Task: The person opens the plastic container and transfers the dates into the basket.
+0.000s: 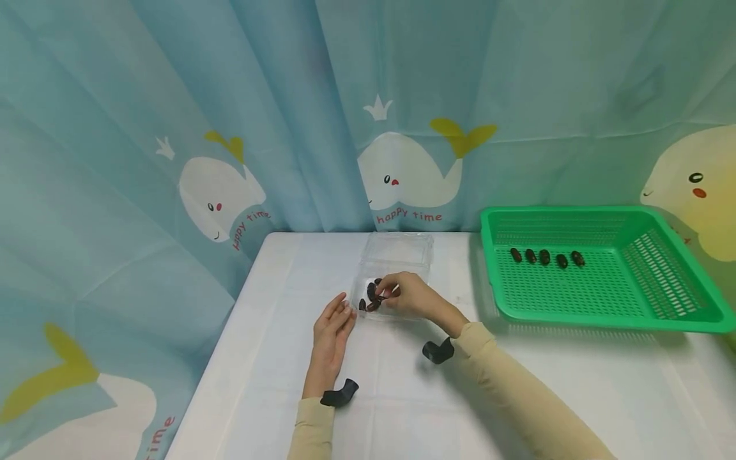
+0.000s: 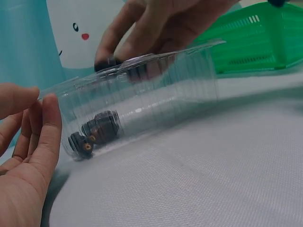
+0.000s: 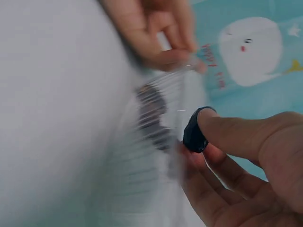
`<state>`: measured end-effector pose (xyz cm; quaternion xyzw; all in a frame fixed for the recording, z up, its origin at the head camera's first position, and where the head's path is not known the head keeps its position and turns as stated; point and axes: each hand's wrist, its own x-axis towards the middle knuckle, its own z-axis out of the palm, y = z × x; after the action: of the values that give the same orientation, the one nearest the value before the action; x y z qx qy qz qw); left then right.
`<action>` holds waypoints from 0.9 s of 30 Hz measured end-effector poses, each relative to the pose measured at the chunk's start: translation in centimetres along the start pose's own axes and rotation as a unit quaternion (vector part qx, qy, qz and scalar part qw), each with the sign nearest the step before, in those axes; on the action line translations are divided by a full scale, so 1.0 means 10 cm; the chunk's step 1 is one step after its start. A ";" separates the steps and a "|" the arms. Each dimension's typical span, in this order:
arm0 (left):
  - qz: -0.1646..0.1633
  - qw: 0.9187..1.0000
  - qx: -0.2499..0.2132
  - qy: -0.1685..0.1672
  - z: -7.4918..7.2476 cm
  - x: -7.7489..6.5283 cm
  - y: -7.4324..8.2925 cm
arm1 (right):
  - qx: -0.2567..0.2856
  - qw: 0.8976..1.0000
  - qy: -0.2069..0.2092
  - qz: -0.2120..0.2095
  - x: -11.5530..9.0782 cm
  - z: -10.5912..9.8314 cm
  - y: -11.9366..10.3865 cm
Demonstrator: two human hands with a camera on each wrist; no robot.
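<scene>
A clear plastic box (image 1: pixel 411 276), its lid (image 1: pixel 398 248) folded back, stands on the white table. Several dark, wrinkled dates (image 2: pixel 100 127) lie inside at its left end. With thumb and fingertips, my left hand (image 1: pixel 331 332) pinches the rim at the box's left corner. My right hand (image 1: pixel 411 295) is over the box's opening, holding one dark date (image 3: pixel 195 130) between thumb and fingers. In the left wrist view the right fingers are partly seen through the clear wall, and that date is blurred.
To the right stands a green plastic basket (image 1: pixel 575 318) with a row of several dates (image 1: pixel 544 257) on its floor. A blue curtain (image 1: pixel 322 128) with whale prints hangs behind the table (image 1: pixel 391 409). Black bands are on both wrists.
</scene>
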<state>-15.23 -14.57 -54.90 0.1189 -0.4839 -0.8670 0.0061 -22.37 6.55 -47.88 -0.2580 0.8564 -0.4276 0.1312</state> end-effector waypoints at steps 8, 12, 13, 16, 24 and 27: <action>0.000 1.000 0.015 -0.005 -0.02 0.00 -0.01 | 0.167 0.984 -0.016 0.056 -0.14 -0.24 -0.04; 0.002 1.000 0.014 -0.012 -0.03 -0.01 0.00 | 0.215 0.974 -0.006 0.073 -0.24 -0.40 -0.04; 0.004 1.000 0.017 -0.015 -0.03 -0.02 0.00 | 0.229 0.971 -0.005 0.075 -0.27 -0.45 -0.04; 0.007 0.999 0.018 -0.026 -0.04 -0.03 0.01 | 0.263 0.962 0.000 0.076 -0.39 -0.63 -0.01; 0.007 0.999 0.016 -0.034 -0.06 0.00 0.02 | 0.315 0.943 0.032 0.104 -0.64 -1.11 0.04; 0.007 0.999 0.014 -0.036 -0.07 -0.01 0.01 | 0.348 0.930 0.045 0.110 -0.76 -1.27 0.10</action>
<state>-14.97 -15.21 -55.14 0.0840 -0.4967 -0.8638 -0.0068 -22.04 19.72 -41.01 -0.0805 0.6819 -0.6929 0.2200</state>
